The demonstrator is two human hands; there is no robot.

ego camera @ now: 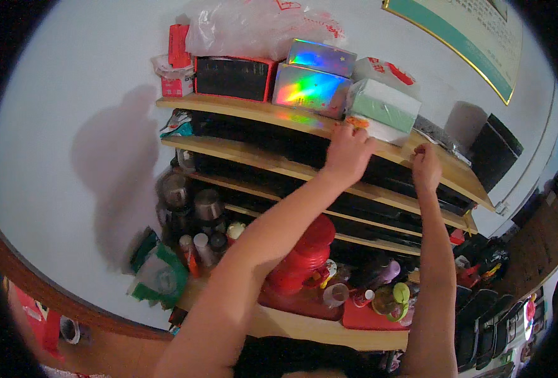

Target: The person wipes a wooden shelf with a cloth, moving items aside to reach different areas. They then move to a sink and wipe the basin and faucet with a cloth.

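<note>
My left hand [350, 152] is at the edge of the wooden top shelf [255, 109], its fingertips against the lower front of a plastic-wrapped white and green pack [386, 109]. Whether the fingers grip the pack or only touch it, I cannot tell. Just right of the pack, my right hand [426, 165] is raised over the shelf's front edge, fingers curled with the fingertips close together; anything between them is too small to make out. Left of the pack stand shiny holographic boxes [313, 89], one behind the other, and a black box with red edges [231, 79].
A clear plastic bag [260, 28] lies atop the black box. Lower down are a red ribbed container [302, 257], a clear cup [336, 295], a lime-green-lidded jar [386, 300], metal flasks [209, 205] and a green bag [160, 276]. A black panel [496, 153] leans at the shelf's right end.
</note>
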